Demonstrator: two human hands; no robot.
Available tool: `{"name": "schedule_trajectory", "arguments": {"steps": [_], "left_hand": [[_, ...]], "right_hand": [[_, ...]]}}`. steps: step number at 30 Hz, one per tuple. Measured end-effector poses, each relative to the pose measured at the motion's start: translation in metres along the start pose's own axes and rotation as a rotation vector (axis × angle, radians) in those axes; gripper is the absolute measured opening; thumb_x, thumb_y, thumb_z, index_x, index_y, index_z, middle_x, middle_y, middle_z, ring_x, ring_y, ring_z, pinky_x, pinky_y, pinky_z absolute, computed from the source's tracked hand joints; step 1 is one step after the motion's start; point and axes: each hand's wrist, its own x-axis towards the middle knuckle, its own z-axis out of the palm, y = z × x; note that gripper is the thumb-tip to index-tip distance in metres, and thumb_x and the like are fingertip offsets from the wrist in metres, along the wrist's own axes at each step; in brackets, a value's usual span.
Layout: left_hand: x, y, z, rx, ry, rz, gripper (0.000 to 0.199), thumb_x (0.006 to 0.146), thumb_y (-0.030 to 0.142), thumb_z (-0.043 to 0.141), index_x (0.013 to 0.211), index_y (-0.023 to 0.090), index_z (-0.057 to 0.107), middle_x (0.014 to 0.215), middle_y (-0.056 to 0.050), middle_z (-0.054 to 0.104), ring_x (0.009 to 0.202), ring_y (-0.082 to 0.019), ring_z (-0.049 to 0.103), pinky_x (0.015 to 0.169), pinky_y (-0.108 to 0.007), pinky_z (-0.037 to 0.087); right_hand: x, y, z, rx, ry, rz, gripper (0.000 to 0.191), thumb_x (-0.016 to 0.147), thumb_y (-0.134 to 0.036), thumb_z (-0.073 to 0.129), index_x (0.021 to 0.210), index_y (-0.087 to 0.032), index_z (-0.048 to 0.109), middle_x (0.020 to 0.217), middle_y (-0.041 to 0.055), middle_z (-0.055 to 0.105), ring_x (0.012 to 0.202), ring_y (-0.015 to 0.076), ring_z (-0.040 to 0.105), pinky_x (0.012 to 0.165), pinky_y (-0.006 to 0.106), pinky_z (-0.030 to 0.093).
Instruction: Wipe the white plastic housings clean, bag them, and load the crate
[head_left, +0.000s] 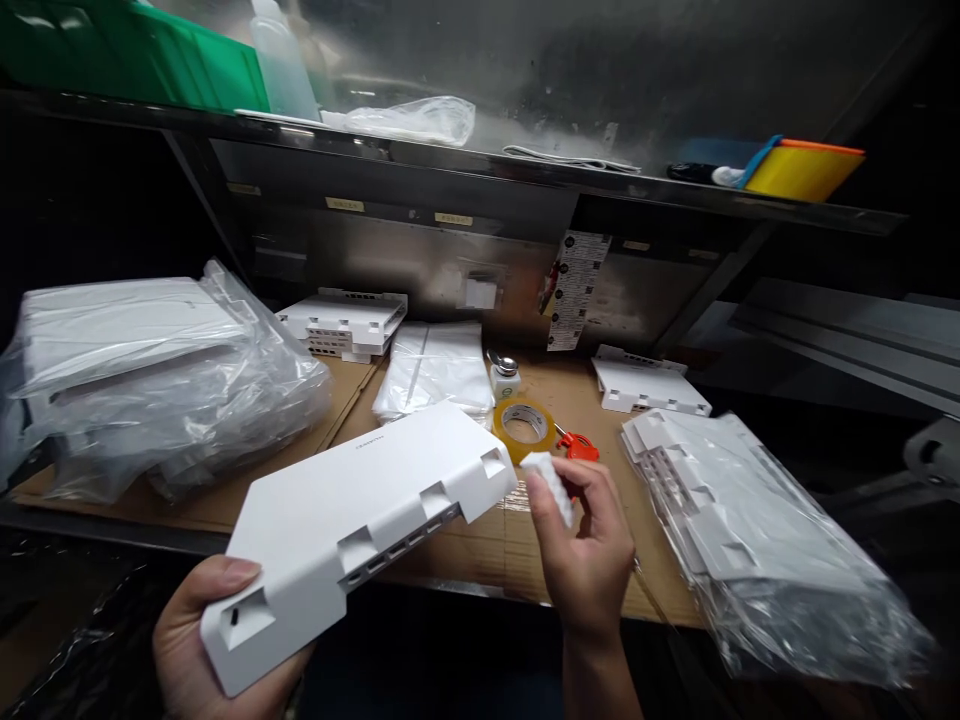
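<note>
White cover (352, 510) in left hand (196, 640) grip, lettering unreadable, right hand (589, 555) pinching white pad (551, 485)

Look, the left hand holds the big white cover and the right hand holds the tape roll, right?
Not quite. The left hand does hold the white cover, but the right hand holds a small white block, not the tape roll. The roll lies on the cardboard behind the hand, as the head view shows.
</note>
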Motion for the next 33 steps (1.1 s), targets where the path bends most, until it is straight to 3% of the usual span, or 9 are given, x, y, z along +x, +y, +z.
{"name": "schedule_trajectory", "arguments": {"steps": [3,9,13,18,26,33], "left_hand": [[-0.001,-0.003,0.008,0.010,0.152,0.018,0.089,0.058,0.009,0.052,0.145,0.025,0.052,0.073,0.002,0.080,0.045,-0.024,0.070,0.073,-0.048,0.066],[0.001,-0.008,0.001,0.033,0.019,0.027,0.088,0.052,0.008,0.057,0.139,0.025,0.058,0.085,-0.002,0.082,0.074,-0.033,0.078,0.083,-0.050,0.064],[-0.001,-0.012,0.005,-0.007,-0.011,0.039,0.079,0.056,0.007,0.055,0.133,0.022,0.063,0.086,-0.003,0.082,0.075,-0.033,0.078,0.086,-0.052,0.063],[0.001,-0.018,0.006,-0.035,-0.053,0.039,0.069,0.058,0.009,0.058,0.126,0.016,0.068,0.084,-0.006,0.081,0.081,-0.035,0.077,0.088,-0.054,0.062],[0.003,-0.029,0.010,-0.078,-0.140,-0.004,0.062,0.060,0.009,0.058,0.120,0.016,0.071,0.084,-0.006,0.079,0.088,-0.034,0.076,0.093,-0.052,0.060],[0.002,-0.037,0.005,-0.026,-0.181,-0.103,0.054,0.060,0.015,0.061,0.113,0.011,0.072,0.086,-0.009,0.078,0.087,-0.035,0.075,0.091,-0.050,0.061]], "right_hand": [[-0.014,-0.019,0.009,0.076,-0.172,-0.042,0.017,0.088,-0.018,0.071,0.105,-0.021,0.068,0.099,0.0037,0.065,0.090,0.0175,0.062,0.076,0.030,0.052],[-0.030,-0.040,0.033,0.127,-0.263,-0.104,0.015,0.089,-0.014,0.069,0.103,-0.019,0.067,0.091,0.0038,0.064,0.084,0.0163,0.063,0.074,0.029,0.053],[-0.035,-0.047,0.037,0.105,-0.269,-0.137,0.014,0.088,-0.012,0.069,0.101,-0.018,0.067,0.089,0.0040,0.063,0.082,0.0167,0.063,0.074,0.029,0.053],[-0.044,-0.061,0.038,0.306,-0.469,-0.091,0.014,0.088,-0.014,0.068,0.100,-0.020,0.067,0.084,0.0018,0.063,0.073,0.0144,0.062,0.061,0.025,0.050],[-0.048,-0.057,0.048,0.170,-0.327,-0.207,0.018,0.087,-0.011,0.070,0.103,-0.018,0.066,0.089,0.0048,0.064,0.082,0.0168,0.063,0.072,0.029,0.054],[-0.068,-0.070,0.053,0.286,-0.345,-0.258,0.021,0.086,-0.014,0.067,0.106,-0.019,0.067,0.086,0.0059,0.065,0.074,0.0189,0.061,0.066,0.034,0.051]]}}
